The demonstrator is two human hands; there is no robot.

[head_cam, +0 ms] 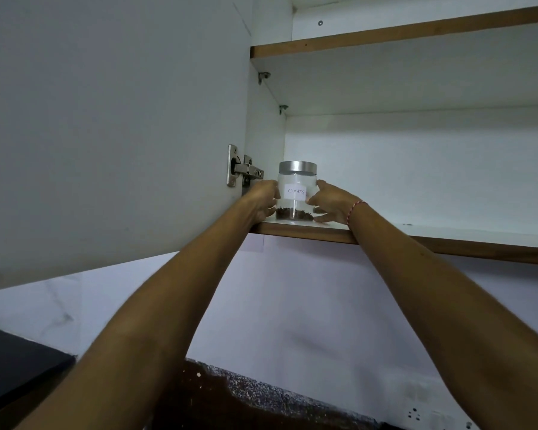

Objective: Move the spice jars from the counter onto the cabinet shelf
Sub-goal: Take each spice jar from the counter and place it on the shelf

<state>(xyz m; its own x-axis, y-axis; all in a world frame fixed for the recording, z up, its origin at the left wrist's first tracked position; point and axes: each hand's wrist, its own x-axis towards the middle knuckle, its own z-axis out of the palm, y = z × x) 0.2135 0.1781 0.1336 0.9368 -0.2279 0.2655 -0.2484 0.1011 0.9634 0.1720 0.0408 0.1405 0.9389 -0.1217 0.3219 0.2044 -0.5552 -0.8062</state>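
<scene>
Jar (297, 190) upright on the lower cabinet shelf (448, 238), near its front edge and close to the left cabinet wall. I can see a clear body, a silver lid, a white label with "Cloves" handwritten on it, and a thin dark layer of cloves at the bottom. My left hand (263, 200) is against the jar's left side with its fingers curled around the glass, and my right hand (330, 203) does the same on the right side, so the jar is gripped between both hands. I cannot tell whether its base is fully resting on the shelf board or just above it. A red and white thread (356, 209) circles my right wrist. Both forearms reach up from below the shelf edge. The cabinet door (106, 135) stands open on the left, with a metal hinge (243, 170) just beside my left hand. An upper shelf (385, 40) runs above. Below, I see the pale wall, a speckled desk (261, 395) edge and a black surface (16, 364) at lower left.
</scene>
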